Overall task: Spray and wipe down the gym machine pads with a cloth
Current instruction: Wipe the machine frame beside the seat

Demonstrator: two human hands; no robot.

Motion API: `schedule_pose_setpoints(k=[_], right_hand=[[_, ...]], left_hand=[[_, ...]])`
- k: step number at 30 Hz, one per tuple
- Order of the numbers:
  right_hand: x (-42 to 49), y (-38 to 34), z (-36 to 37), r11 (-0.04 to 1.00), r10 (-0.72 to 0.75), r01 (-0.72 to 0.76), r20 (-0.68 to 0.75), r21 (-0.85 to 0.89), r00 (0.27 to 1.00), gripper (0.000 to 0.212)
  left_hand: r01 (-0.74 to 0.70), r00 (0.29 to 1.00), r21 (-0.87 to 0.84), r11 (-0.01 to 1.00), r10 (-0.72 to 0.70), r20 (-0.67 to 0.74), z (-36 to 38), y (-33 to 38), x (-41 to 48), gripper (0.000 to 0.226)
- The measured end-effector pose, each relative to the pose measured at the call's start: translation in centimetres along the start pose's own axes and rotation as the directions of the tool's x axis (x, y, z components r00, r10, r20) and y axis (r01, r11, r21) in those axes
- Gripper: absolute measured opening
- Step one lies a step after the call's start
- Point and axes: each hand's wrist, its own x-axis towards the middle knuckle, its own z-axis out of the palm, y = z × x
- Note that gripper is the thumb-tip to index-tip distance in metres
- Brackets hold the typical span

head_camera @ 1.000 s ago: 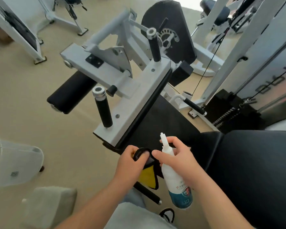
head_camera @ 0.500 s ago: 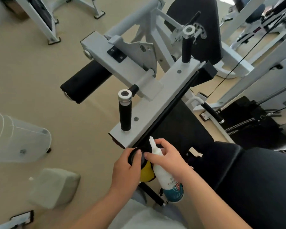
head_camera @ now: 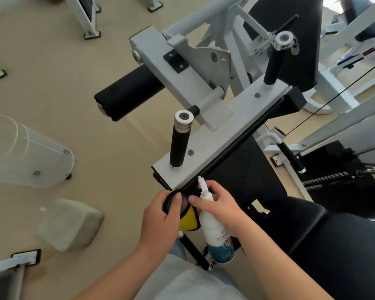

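Just below the white crossbar's [head_camera: 221, 135] near end, the yellow cloth [head_camera: 187, 220] shows only as a small patch; the left hand [head_camera: 160, 221] and the spray bottle [head_camera: 212, 226] cover the rest. The black ring [head_camera: 168, 199] that hand grips is half under its thumb; what it is cannot be told. The bottle's label is too small to read. Right of the crossbar the black seat pad [head_camera: 333, 245] runs off the edge; far left, a translucent shape [head_camera: 26, 154] is cut off.

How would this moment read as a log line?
left hand: holds yellow cloth | right hand: grips spray bottle | near: black pad
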Motion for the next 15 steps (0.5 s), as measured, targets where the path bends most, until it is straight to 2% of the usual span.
schedule_pose_setpoints(k=[9, 13, 15], right_hand=[[0.7, 0.3, -0.2, 1.0, 0.006, -0.007, 0.024, 0.029, 1.0, 0.038], [0.5, 0.4, -1.3, 0.999, -0.026, 0.025, 0.029, 0.045, 0.999, 0.045], [0.0, 0.4, -2.0, 0.998, -0.043, 0.042, 0.024, 0.048, 0.999, 0.047]], left_hand=[[-0.045, 0.998, -0.041, 0.998, 0.044, -0.034, 0.1, -0.3, -0.4, 0.017], [-0.135, 0.99, -0.025, 0.99, 0.135, -0.028, -0.3, 1.1, -1.4, 0.014], [-0.249, 0.968, -0.04, 0.968, 0.247, -0.04, -0.6, 2.5, -2.2, 0.011]])
